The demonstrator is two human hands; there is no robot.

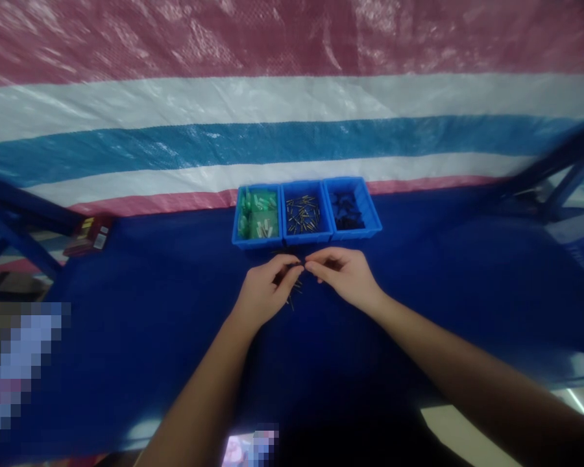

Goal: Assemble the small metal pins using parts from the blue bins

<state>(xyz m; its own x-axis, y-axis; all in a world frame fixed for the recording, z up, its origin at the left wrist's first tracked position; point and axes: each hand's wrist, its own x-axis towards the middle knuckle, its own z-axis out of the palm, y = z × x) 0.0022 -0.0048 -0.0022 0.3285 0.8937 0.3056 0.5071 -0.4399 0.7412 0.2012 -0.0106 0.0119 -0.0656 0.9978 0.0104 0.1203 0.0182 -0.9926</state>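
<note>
My left hand (263, 288) and my right hand (348, 275) meet just in front of the bins, thumb and forefinger pinched on each, tips nearly touching. Whatever sits between the fingertips is too small and dark to name. Several thin brass-coloured pins (296, 288) lie on the table beside and partly under my left hand. Beyond the hands, the middle blue bin (309, 239) contains many similar metal pins (304, 214). In the left blue bin (257, 244) are small clear pieces and green plastic bags (246, 214). Dark pieces (346, 211) fill part of the right blue bin (357, 233).
A blue-covered table (175, 311) extends to both sides. At its left edge lies a dark red box (86, 233) near a blue metal frame (19, 220). Behind the bins hangs a striped plastic sheet (272, 143). Another blue frame post (559, 162) stands at right.
</note>
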